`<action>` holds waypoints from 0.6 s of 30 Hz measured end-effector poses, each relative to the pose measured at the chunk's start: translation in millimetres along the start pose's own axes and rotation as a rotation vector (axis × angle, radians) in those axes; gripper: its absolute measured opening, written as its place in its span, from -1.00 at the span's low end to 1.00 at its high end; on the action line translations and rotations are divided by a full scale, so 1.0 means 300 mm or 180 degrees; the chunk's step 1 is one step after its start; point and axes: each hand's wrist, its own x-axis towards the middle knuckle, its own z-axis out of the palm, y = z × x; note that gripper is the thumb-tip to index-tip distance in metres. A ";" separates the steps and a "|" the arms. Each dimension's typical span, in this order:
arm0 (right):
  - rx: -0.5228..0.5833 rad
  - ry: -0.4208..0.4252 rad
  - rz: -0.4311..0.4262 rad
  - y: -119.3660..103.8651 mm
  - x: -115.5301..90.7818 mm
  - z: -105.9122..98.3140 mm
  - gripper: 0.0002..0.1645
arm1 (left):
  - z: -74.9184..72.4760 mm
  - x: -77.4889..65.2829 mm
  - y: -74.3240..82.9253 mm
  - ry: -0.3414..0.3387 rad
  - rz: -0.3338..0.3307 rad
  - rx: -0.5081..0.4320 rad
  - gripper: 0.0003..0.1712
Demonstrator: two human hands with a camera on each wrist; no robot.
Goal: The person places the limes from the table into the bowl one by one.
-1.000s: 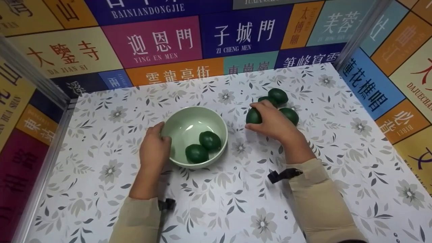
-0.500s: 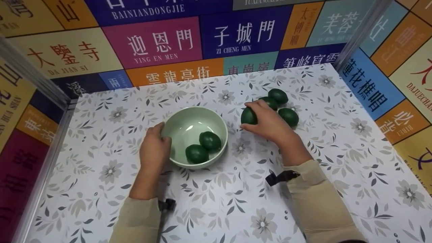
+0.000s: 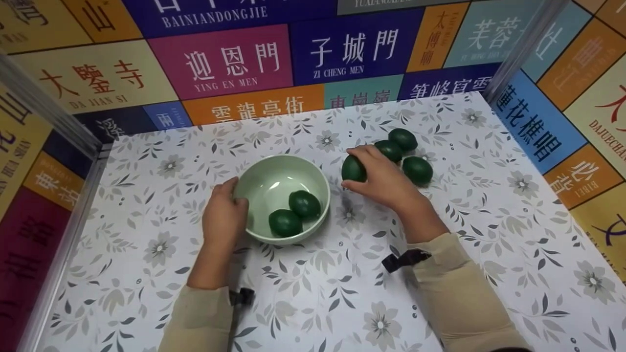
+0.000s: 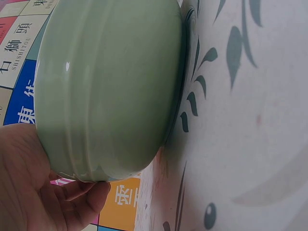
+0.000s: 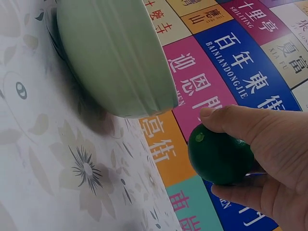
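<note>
A pale green bowl [image 3: 264,176] stands on the table with two dark green limes [image 3: 304,204] inside it. My left hand [image 3: 222,215] holds the bowl at its left side; in the left wrist view the curled fingers [image 4: 96,197] touch the bowl's wall. To the right of the bowl, my right hand [image 3: 384,178] grips another lime [image 3: 353,168] between thumb and fingers. The right wrist view shows this lime [image 5: 219,154] raised off the table, with a light green stem spot. Three more limes [image 3: 418,170] lie on the table behind and beside the right hand.
The table has a white floral cover [image 3: 313,303]. Panels with coloured blocks and lettering [image 3: 220,63] stand along the back and both sides. A dark strap device [image 3: 406,259] is on the right wrist.
My right hand has carried its lime leftward toward the bowl, away from the other limes. The left hand and the bowl have stayed in place.
</note>
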 end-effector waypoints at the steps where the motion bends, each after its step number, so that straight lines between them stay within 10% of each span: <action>1: 0.0005 0.0006 -0.0002 -0.001 0.000 0.001 -0.06 | 0.000 0.001 -0.001 0.0001 0.0006 0.0001 -0.32; 18: 0.0214 0.0322 -0.0435 -0.038 -0.016 0.019 -0.09 | -0.004 -0.006 0.002 0.0006 0.0044 0.0045 -0.34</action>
